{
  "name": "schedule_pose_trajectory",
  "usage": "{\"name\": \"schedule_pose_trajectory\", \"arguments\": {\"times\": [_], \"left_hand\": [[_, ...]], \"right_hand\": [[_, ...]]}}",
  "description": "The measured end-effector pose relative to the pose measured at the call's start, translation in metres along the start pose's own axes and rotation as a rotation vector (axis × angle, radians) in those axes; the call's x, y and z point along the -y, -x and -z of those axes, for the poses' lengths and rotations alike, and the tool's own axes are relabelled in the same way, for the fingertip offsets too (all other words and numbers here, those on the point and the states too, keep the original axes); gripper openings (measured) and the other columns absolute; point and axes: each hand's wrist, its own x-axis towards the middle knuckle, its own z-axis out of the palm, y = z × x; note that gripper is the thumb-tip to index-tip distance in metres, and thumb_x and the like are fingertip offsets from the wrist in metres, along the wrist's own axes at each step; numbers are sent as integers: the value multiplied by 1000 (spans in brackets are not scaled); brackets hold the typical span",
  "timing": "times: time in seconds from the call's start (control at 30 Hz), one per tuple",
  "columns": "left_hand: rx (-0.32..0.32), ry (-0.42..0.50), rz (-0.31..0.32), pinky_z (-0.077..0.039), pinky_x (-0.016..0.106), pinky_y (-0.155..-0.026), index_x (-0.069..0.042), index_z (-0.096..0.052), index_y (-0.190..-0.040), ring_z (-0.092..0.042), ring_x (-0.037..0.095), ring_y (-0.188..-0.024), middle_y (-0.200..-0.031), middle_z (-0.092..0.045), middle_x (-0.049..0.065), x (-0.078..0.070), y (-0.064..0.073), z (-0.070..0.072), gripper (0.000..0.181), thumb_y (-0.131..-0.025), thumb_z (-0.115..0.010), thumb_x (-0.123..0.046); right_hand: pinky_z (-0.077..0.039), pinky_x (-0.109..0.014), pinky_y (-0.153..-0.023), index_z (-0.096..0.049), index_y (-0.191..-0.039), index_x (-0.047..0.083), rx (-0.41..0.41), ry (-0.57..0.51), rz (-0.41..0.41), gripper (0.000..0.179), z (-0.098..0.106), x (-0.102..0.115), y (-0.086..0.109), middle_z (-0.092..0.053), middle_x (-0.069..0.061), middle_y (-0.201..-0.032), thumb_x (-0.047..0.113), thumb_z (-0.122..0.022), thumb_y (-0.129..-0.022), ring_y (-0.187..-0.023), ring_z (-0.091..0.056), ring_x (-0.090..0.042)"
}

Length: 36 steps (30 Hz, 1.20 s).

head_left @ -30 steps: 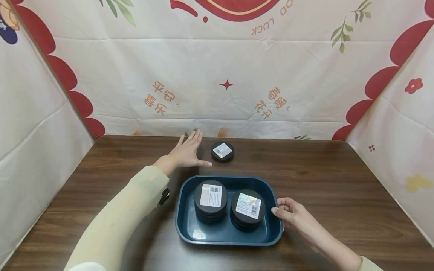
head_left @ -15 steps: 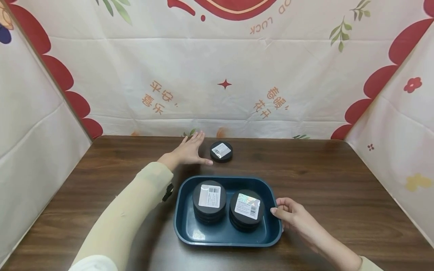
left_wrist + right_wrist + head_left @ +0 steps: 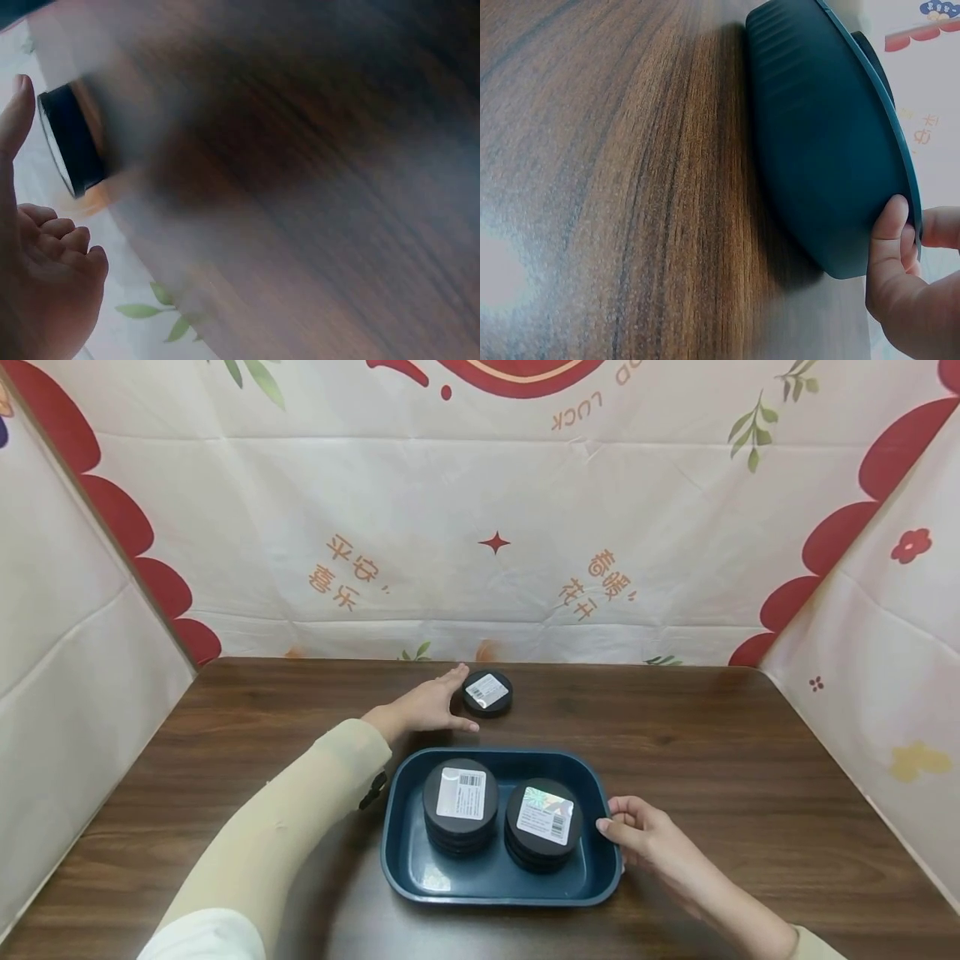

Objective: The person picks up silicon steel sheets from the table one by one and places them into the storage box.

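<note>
A flat, round black container (image 3: pixel 487 703) with a white barcode label rests near the table's back edge. My left hand (image 3: pixel 427 706) is right at its left side, thumb and fingers spread. In the left wrist view the container shows beyond the thumb (image 3: pixel 19 120), between it and the fingers. My right hand (image 3: pixel 660 843) pinches the right rim of a dark blue tray (image 3: pixel 498 900); in the right wrist view the thumb and fingers (image 3: pixel 892 217) grip that rim from both sides. Two stacks of similar containers, a left stack (image 3: pixel 461 835) and a right stack (image 3: pixel 542 852), stand in the tray.
The brown wooden table (image 3: pixel 712 760) extends around the tray. A white cloth (image 3: pixel 420 502) printed with red and orange designs hangs along the back edge, with more cloth on both sides. A black band (image 3: pixel 372 789) is at my left wrist.
My left hand has moved a little right, its fingers coming down to the lone container's left side. My right hand keeps its grip on the tray's rim.
</note>
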Motion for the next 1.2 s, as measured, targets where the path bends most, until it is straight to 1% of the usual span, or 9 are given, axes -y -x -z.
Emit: {"name": "schedule_pose_trajectory", "arguments": {"times": [0.17,0.37,0.47,0.6,0.7,0.8,0.93,1.07,1.2], "left_hand": [[11,-14,-12,-20,39,-112,-4,-13,-149,-16,25,-141,-155,-11,11,-6,-5,-2,100,-79,-68,-51],[24,-30,-53,-17,40,-113,-2,-14,-148,-13,25,-141,-155,-11,13,-10,-13,-1,93,-85,-63,-49],[20,-31,-61,-17,40,-113,0,-13,-148,-13,27,-141,-154,-11,16,-10,-18,1,97,-82,-66,-49],[22,-39,-37,-18,38,-113,1,-13,-147,-14,27,-141,-154,-12,17,-5,-22,4,102,-79,-70,-49],[49,-31,-28,-19,37,-112,-1,-13,-148,-15,26,-141,-154,-12,15,-3,-23,5,102,-78,-71,-49],[65,-21,-37,-21,37,-112,-1,-14,-148,-17,26,-140,-154,-14,14,-2,-25,4,101,-78,-70,-48],[50,-32,-44,-23,37,-111,-1,-18,-147,-22,27,-139,-153,-19,14,0,-28,2,97,-80,-70,-48],[35,-54,-38,-30,38,-108,-3,-25,-146,-33,28,-134,-149,-29,12,1,-30,4,93,-79,-70,-49],[44,-65,-36,-30,37,-108,-2,-26,-146,-33,27,-134,-149,-30,11,0,-29,3,98,-75,-72,-51]], "right_hand": [[-50,-28,-62,-32,-119,-10,3,-8,5,47,1,-1,1,-52,-8,-86,20,-56,-92,-72,-54,-15],[-50,-29,-63,-33,-119,-11,-2,-7,-6,46,2,0,3,-52,-8,-86,19,-55,-93,-73,-54,-16],[-49,-28,-64,-34,-119,-10,-17,5,-12,45,1,1,3,-52,-8,-86,19,-56,-93,-73,-54,-16],[-49,-27,-64,-35,-120,-10,-41,35,-20,46,-1,2,1,-51,-8,-88,19,-57,-92,-76,-52,-16],[-48,-26,-64,-35,-120,-10,-44,47,-21,45,-1,3,0,-50,-8,-88,19,-57,-92,-77,-51,-15],[-48,-26,-63,-34,-121,-10,-31,49,-15,45,-1,2,0,-50,-8,-88,18,-56,-92,-76,-51,-16],[-48,-27,-63,-33,-121,-11,-17,57,-5,47,-1,2,0,-50,-9,-89,18,-56,-93,-75,-51,-17],[-47,-26,-63,-34,-121,-10,-40,56,-18,46,-2,2,0,-50,-9,-89,18,-56,-92,-76,-51,-17],[-47,-26,-62,-34,-121,-10,-42,51,-20,46,-2,2,-1,-50,-10,-88,18,-56,-92,-75,-51,-18]]}}
